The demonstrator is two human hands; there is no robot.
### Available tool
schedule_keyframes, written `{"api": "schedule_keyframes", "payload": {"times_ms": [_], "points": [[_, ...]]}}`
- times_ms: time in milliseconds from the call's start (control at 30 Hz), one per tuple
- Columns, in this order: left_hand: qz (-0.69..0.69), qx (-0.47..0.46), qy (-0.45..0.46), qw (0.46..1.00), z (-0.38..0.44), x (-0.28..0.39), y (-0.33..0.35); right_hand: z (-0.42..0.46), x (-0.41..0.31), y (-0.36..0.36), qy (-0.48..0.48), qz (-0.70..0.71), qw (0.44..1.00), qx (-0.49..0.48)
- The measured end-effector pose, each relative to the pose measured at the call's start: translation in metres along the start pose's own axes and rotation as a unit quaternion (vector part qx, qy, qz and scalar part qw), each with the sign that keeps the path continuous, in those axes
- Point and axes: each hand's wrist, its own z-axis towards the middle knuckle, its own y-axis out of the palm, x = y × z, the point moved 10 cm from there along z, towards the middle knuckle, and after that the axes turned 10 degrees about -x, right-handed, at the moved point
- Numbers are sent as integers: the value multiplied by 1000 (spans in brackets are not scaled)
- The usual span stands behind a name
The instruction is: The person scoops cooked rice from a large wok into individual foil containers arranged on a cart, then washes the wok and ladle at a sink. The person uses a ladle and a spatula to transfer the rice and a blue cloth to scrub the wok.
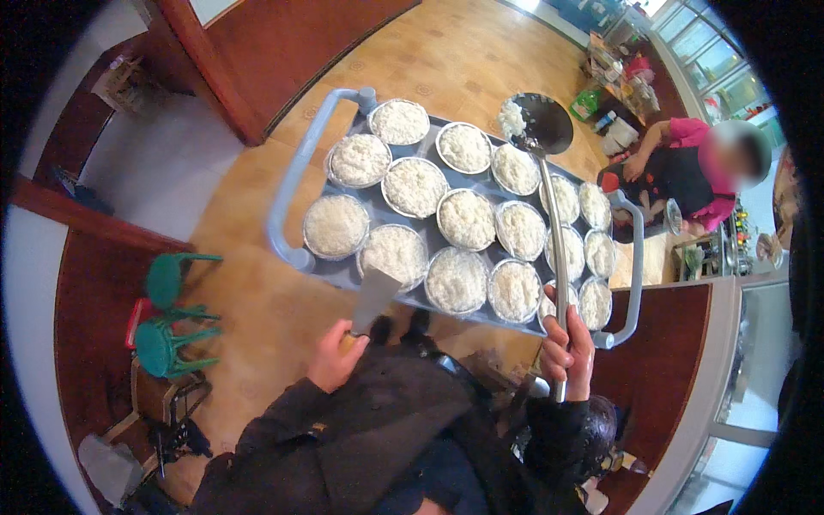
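My left hand (336, 355) grips the short handle of a flat metal scraper (375, 297), whose blade overlaps the edge of a rice-filled bowl (393, 254) in this view. In my right hand (569, 351) is the long metal handle of a ladle (557, 244). Its dark, round bowl (550, 125) reaches past the cart's far side, with white rice (512, 119) clinging to one side. Between the hands and the ladle's bowl stands a grey cart (421, 151) with several round bowls of white rice (467, 219) on top. The handle hides parts of some bowls on the right.
Tubular handles rise at the cart's left (286, 174) and right (634, 277) ends. A person in a pink top and dark apron (689, 167) is beyond the right end, holding a clear bowl (674, 215). Green stools (158, 344) stand at left. Cluttered goods (618, 122) line the far right wall.
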Motion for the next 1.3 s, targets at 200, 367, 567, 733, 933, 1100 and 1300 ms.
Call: {"api": "schedule_keyframes", "payload": {"times_ms": [200,367,567,733,933,1100,1300], "points": [[-57,56,-47,996,-1,-10,-4,40,-33,24,-20,-170,985,-24],[-65,88,-51,993,-1,-2,-6,74,-43,24,-20,-246,969,-23],[-107,90,-84,987,-8,-12,6,103,-44,9,9,-247,969,-27],[-147,85,-134,976,-10,-4,15,125,-43,-50,-41,-425,903,54],[23,92,22,995,31,68,-2,140,-56,-60,-213,-697,681,70],[111,112,115,981,94,119,-17,150,-52,-75,-66,-542,835,72],[15,57,66,996,144,150,-7,151,-29,-69,41,-262,964,19]]}}
